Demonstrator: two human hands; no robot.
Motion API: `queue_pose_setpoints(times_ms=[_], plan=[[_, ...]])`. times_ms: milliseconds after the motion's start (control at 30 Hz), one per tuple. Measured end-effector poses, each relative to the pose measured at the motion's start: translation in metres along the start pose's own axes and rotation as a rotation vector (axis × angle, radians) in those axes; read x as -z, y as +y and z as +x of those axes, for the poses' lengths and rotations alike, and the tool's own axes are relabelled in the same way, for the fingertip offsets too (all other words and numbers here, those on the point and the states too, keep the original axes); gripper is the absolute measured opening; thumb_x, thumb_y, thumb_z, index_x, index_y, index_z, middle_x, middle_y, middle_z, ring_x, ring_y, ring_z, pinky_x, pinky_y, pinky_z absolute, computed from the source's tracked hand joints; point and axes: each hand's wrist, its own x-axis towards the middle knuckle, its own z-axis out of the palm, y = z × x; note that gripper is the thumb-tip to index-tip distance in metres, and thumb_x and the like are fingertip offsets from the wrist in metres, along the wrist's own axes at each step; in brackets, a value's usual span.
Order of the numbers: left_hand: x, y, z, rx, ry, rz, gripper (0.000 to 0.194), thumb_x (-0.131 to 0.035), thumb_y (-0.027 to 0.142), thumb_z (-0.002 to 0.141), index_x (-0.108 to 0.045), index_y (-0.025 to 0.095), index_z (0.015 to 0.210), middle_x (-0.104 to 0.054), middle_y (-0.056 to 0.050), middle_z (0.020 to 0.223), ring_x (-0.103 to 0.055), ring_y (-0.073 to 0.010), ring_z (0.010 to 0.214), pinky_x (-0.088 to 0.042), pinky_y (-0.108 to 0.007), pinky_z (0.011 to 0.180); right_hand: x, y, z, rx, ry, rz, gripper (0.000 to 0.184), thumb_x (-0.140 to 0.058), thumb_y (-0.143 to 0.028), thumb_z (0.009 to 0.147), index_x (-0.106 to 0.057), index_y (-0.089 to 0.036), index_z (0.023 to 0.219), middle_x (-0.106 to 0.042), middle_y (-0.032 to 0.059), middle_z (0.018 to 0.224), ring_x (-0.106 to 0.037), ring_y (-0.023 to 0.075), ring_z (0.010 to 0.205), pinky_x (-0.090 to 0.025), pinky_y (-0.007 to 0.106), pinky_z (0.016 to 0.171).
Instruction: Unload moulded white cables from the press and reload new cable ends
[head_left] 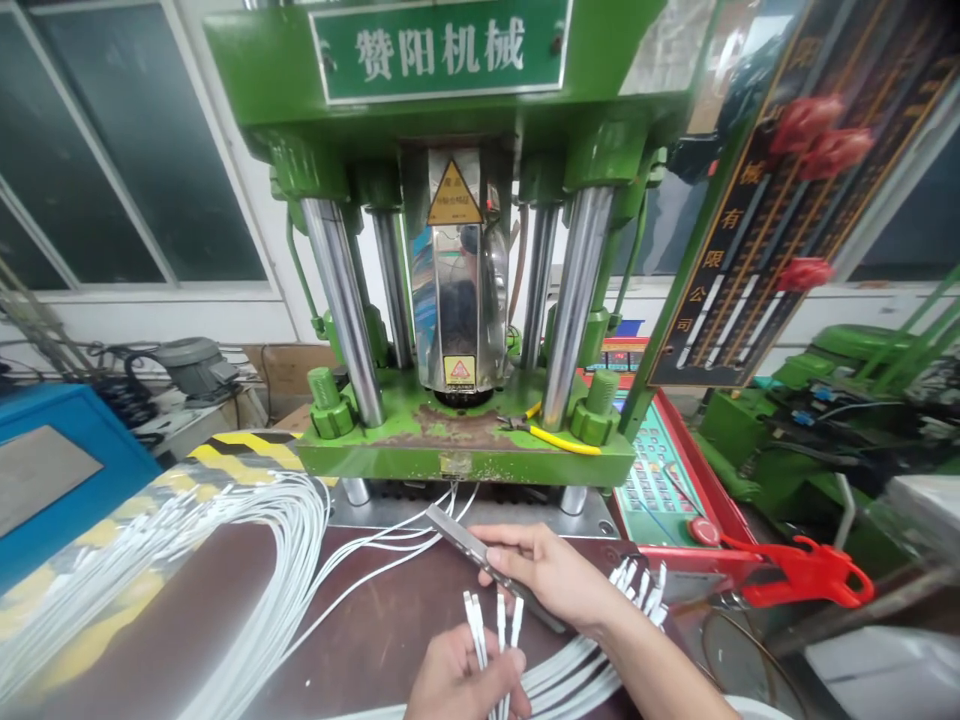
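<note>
My left hand (469, 675) is closed around several white cables, whose white connector ends (495, 622) stick up between thumb and fingers. Just above them, my right hand (551, 570) grips a long flat metal bar (457, 537), tilted from upper left to lower right. The bar's lower end passes beneath my right hand. Behind the hands, several white cables (375, 553) run out from under the green press (465, 462). A bundle of white cables with connector ends (637, 590) lies beside my right forearm, partly hidden by it.
A large looped bundle of white cables (292, 540) covers the table's left side. Yellow-handled cutters (562, 440) rest on the press bed. To the right are a control panel (652, 470) with a red button (703, 531) and a red plastic tool (814, 572).
</note>
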Motion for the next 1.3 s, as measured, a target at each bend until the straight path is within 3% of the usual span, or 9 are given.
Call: queue_pose_setpoints(times_ms=[133, 300, 700, 867, 1167, 1300], plan=[[0.001, 0.003, 0.000, -0.022, -0.019, 0.070, 0.051, -0.065, 0.061, 0.058, -0.057, 0.011, 0.065, -0.064, -0.010, 0.055, -0.049, -0.0108, 0.042, -0.032, -0.023, 0.044, 0.000, -0.002, -0.001, -0.022, 0.001, 0.036, 0.044, -0.059, -0.039, 0.080, -0.056, -0.019, 0.118, -0.063, 0.0048, 0.078, -0.051, 0.0080, 0.053, -0.042, 0.024, 0.054], [0.000, 0.005, -0.002, -0.016, 0.042, 0.118, 0.047, -0.068, 0.059, 0.056, -0.057, 0.013, 0.062, -0.065, -0.008, 0.054, -0.049, -0.0111, 0.044, -0.033, -0.024, 0.046, 0.001, -0.002, -0.002, -0.045, -0.004, 0.020, 0.044, -0.059, -0.039, 0.080, -0.055, -0.020, 0.119, -0.063, 0.0051, 0.077, -0.053, 0.0100, 0.054, -0.043, 0.027, 0.055], [-0.002, 0.009, -0.005, 0.011, 0.121, 0.105, 0.034, -0.066, 0.047, 0.062, -0.054, 0.014, 0.064, -0.063, -0.005, 0.049, -0.048, -0.0099, 0.040, -0.031, -0.022, 0.044, 0.001, -0.001, -0.001, -0.026, -0.034, 0.015, 0.042, -0.057, -0.035, 0.081, -0.055, -0.018, 0.119, -0.064, 0.0055, 0.077, -0.053, 0.0096, 0.055, -0.040, 0.025, 0.056], [-0.002, 0.007, -0.004, 0.021, 0.141, 0.093, 0.036, -0.066, 0.049, 0.061, -0.054, 0.015, 0.064, -0.062, -0.005, 0.048, -0.047, -0.0099, 0.038, -0.031, -0.022, 0.042, 0.001, -0.002, -0.001, -0.026, -0.029, 0.004, 0.044, -0.059, -0.038, 0.079, -0.056, -0.018, 0.119, -0.064, 0.0044, 0.076, -0.052, 0.0093, 0.055, -0.039, 0.024, 0.056], [-0.004, 0.011, -0.003, 0.021, 0.127, 0.032, 0.044, -0.069, 0.054, 0.055, -0.052, 0.014, 0.061, -0.058, -0.002, 0.044, -0.046, -0.0103, 0.034, -0.032, -0.023, 0.040, -0.002, 0.002, 0.000, 0.002, -0.001, -0.105, 0.044, -0.057, -0.041, 0.080, -0.055, -0.021, 0.119, -0.062, 0.0025, 0.074, -0.051, 0.0095, 0.057, -0.042, 0.025, 0.059], [-0.004, 0.013, -0.005, 0.044, 0.073, -0.078, 0.046, -0.071, 0.054, 0.054, -0.054, 0.013, 0.068, -0.061, -0.003, 0.053, -0.051, -0.0118, 0.038, -0.035, -0.024, 0.042, 0.000, 0.002, 0.000, -0.047, -0.017, -0.111, 0.044, -0.057, -0.040, 0.080, -0.055, -0.023, 0.120, -0.061, 0.0020, 0.075, -0.052, 0.0098, 0.056, -0.043, 0.023, 0.053]])
